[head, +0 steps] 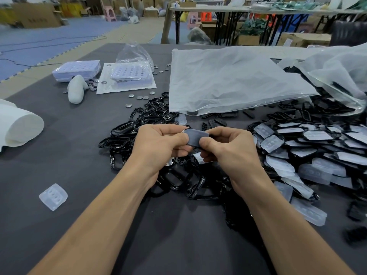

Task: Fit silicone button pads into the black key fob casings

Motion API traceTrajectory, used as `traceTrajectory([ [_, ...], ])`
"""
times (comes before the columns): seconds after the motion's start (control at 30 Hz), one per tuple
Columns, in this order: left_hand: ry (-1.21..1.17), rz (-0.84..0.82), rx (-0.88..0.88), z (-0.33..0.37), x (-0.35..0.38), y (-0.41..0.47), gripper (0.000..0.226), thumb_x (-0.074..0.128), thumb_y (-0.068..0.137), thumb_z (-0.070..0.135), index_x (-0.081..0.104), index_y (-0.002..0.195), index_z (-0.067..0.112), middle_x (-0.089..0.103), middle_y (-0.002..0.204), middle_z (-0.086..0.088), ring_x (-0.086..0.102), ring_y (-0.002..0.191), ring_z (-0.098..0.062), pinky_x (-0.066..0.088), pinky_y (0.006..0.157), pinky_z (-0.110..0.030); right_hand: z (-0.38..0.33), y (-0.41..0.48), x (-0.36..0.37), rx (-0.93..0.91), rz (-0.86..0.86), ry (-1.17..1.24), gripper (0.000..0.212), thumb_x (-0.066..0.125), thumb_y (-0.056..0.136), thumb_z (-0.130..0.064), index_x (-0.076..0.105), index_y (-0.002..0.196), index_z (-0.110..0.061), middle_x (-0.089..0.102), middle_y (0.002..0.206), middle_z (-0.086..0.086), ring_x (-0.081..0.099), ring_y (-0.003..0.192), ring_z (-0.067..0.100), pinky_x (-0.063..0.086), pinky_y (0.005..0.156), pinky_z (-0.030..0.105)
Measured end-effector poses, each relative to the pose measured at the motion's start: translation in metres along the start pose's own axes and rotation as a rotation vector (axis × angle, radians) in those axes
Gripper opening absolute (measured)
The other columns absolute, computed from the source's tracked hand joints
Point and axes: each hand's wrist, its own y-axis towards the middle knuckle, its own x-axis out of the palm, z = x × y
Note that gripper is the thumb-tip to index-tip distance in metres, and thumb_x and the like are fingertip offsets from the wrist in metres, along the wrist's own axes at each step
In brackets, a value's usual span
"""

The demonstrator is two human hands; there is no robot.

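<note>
Grey matting (65, 147) covers the worktable; at its centre the left hand (158, 144) and right hand (228, 148) pinch one black key fob casing (193, 144) with curled fingers, a silicone button pad (198, 135) apparently seated in it. The shell looks light and stiff and the pad floppy, so grip the rim and thumb the pad's edges down. Fitted casings (309, 147) pile at three o'clock.

One translucent, rounded-rectangular silicone button pad (196, 138) was held flat side up above the worktop (79, 151), pinched at its ends by the left hand (160, 144) and right hand (228, 148). What lay under it was mostly hidden.

A heap of empty glossy black key fob casings (127, 135) lay tangled left of and beneath the hands.

To the right was a spread pile of pad-fitted casings (317, 147), overlapping.

A lone clear three-dimple pad (53, 196) lay flat, well apart at lower left.
</note>
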Motion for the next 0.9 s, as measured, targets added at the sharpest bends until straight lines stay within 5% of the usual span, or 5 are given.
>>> traceTrajectory([
  [0.23, 0.039, 0.011, 0.027, -0.0017, 0.0024, -0.0011, 0.014, 0.075, 0.086, -0.005, 0.078, 0.085, 0.008, 0.077, 0.069, -0.009, 0.07, 0.056, -0.013, 0.057, 0.055, -0.02, -0.0026, -0.0001, -0.002, 0.047, -0.011, -0.006, 0.031, 0.075, 0.086, 0.004, 0.078, 0.068, -0.021, 0.07, 0.06, 0.005, 0.064, 0.05, 0.017, 0.052, 0.05, 0.026],
  [0.47, 0.044, 0.05, 0.067, -0.0019, 0.0046, -0.0025, 0.016, 0.076, 0.082, -0.009, 0.077, 0.083, 0.007, 0.075, 0.065, -0.01, 0.068, 0.051, -0.014, 0.057, 0.053, -0.021, -0.004, -0.0008, 0.0005, 0.042, -0.005, -0.017, 0.021, 0.074, 0.091, -0.011, 0.078, 0.071, -0.016, 0.069, 0.062, 0.006, 0.064, 0.052, 0.019, 0.052, 0.052, 0.027],
  [0.9, 0.042, 0.008, 0.053, -0.0046, 0.007, -0.0027, 0.01, 0.075, 0.085, -0.005, 0.078, 0.087, 0.005, 0.075, 0.066, -0.008, 0.066, 0.052, -0.012, 0.055, 0.053, -0.02, -0.0061, -0.0017, -0.0002, -0.005, 0.048, -0.097, 0.029, 0.075, 0.088, -0.004, 0.078, 0.067, -0.024, 0.067, 0.056, 0.003, 0.061, 0.046, 0.016, 0.044, 0.046, 0.025],
])
